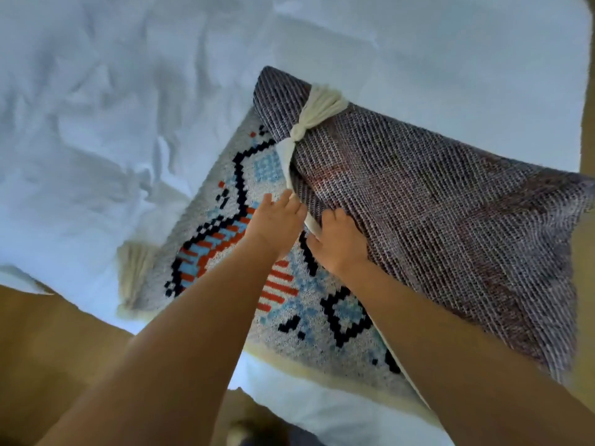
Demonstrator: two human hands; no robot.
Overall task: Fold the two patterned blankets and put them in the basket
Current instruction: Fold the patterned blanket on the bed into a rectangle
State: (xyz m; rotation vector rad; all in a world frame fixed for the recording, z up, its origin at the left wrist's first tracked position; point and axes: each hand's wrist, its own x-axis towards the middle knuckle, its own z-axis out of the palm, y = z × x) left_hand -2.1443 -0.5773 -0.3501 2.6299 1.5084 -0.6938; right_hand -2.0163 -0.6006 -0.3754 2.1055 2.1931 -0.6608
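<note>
A patterned blanket (225,239) lies on the white bed, its pale face showing black, blue and orange shapes. Its right part is folded over, so the grey woven underside (434,220) faces up. A cream tassel (317,112) lies on that fold, and another tassel (133,272) sits at the left corner. My left hand (277,222) holds the cream edge of the folded flap, fingers curled over it. My right hand (338,243) grips the same edge just beside it. No second blanket and no basket are in view.
Wrinkled white bedding (128,107) covers the bed around the blanket. A brown floor (48,349) shows at the lower left and along the right edge. A small dark and pale object (238,429) lies on the floor at the bottom.
</note>
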